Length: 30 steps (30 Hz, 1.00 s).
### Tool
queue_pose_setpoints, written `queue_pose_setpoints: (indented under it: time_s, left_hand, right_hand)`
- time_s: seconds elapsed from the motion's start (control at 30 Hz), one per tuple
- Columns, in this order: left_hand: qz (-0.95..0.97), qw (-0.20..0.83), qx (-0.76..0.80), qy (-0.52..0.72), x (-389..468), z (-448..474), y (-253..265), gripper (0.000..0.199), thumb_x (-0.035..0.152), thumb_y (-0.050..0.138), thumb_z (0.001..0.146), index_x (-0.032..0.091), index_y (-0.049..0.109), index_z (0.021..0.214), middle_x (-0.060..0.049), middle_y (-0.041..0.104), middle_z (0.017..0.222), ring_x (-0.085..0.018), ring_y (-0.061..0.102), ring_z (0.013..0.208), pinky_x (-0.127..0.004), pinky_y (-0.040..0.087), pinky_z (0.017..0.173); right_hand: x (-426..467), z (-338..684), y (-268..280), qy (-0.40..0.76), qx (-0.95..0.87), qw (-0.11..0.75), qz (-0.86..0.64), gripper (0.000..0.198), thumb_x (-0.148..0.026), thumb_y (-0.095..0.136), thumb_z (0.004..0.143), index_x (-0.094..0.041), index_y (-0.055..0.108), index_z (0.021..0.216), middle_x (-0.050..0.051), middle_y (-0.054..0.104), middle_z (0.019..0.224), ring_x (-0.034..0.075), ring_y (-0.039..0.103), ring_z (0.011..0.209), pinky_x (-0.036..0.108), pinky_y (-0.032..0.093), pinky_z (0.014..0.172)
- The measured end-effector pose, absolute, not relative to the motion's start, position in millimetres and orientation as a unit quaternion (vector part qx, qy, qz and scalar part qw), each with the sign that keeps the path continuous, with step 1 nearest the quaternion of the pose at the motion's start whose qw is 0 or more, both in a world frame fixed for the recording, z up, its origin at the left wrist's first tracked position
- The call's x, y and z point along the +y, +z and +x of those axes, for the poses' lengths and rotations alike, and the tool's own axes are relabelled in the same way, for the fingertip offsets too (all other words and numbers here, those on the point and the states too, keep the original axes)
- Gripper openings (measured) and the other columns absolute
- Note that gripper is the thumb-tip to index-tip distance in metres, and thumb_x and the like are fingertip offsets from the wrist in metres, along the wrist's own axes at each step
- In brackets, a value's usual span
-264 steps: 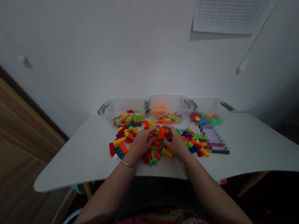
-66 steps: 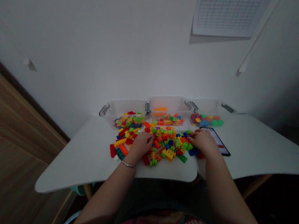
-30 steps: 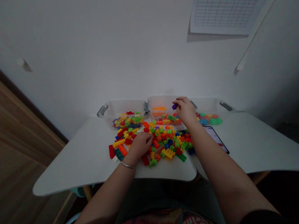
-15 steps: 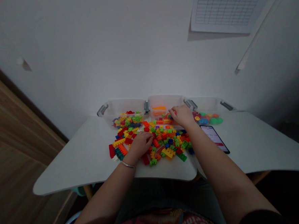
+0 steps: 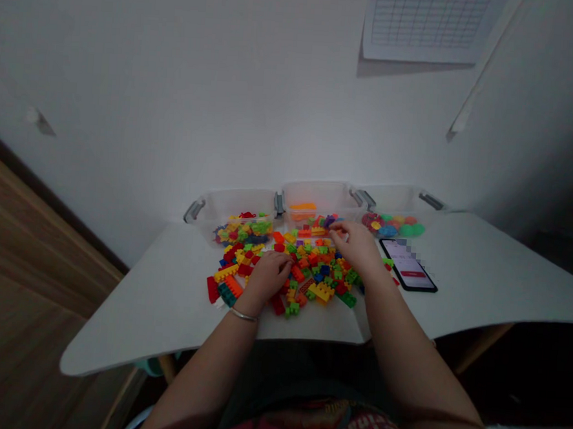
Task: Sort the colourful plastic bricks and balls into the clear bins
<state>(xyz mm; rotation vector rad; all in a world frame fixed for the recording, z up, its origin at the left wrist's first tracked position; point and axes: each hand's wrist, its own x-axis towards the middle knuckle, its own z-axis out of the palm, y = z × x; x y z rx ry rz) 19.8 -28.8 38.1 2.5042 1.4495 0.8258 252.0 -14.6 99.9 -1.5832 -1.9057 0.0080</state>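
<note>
A loose heap of colourful toy building bricks [image 5: 321,292] covers the middle of the white table. My left hand [image 5: 269,275], with a bangle at its wrist, lies low on the heap's left part. Its fingers are curled and close together; whatever may be under them is hidden. My right hand [image 5: 357,246] hovers over the heap's back right edge, just in front of the middle clear bin [image 5: 321,194]. Its fingers are bent and a little apart, and I see nothing held in them. Orange pieces and other bricks show in that bin.
The left clear bin [image 5: 238,204] holds small mixed pieces, and the right clear bin [image 5: 394,198] holds round colourful ones. To the right of the heap a phone [image 5: 408,266] lies on the table [image 5: 487,272]. A wall rises right behind the bins.
My right hand has drawn back from the middle bin, toward me and slightly right, over the brick heap. My left hand stays in the same place.
</note>
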Motion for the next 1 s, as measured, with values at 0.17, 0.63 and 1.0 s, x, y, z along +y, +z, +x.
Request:
queue_pose_setpoints:
  time_s: [0.17,0.63,1.0]
  left_hand:
    - [0.829,0.066,0.484,0.273,-31,20,42,0.025,0.024,0.046,0.092,0.02,0.07,0.09,-0.005,0.074,0.098,-0.022,0.063,0.097,-0.037,0.046,0.092]
    - [0.828,0.054,0.481,0.283,-30,22,42,0.024,0.025,0.046,0.092,0.022,0.07,0.088,-0.005,0.073,0.095,-0.021,0.063,0.095,-0.036,0.047,0.091]
    - [0.825,0.07,0.482,0.286,-30,22,41,0.026,0.025,0.045,0.093,0.02,0.07,0.094,-0.006,0.073,0.098,-0.022,0.063,0.097,-0.037,0.047,0.091]
  right_hand:
    - [-34,246,87,-0.02,-0.736,0.108,-0.668,0.03,-0.038,0.051,0.089,-0.02,0.071,0.103,0.011,0.073,0.1,0.026,0.064,0.096,0.035,0.044,0.083]
    - [-31,241,66,-0.061,-0.721,0.113,-0.681,0.038,-0.049,0.052,0.089,-0.019,0.075,0.087,0.014,0.073,0.091,0.026,0.066,0.087,0.036,0.045,0.074]
    - [-30,240,61,-0.035,-0.722,0.27,-0.636,0.028,-0.029,0.058,0.083,-0.017,0.068,0.106,0.01,0.071,0.105,0.027,0.062,0.098,0.038,0.045,0.087]
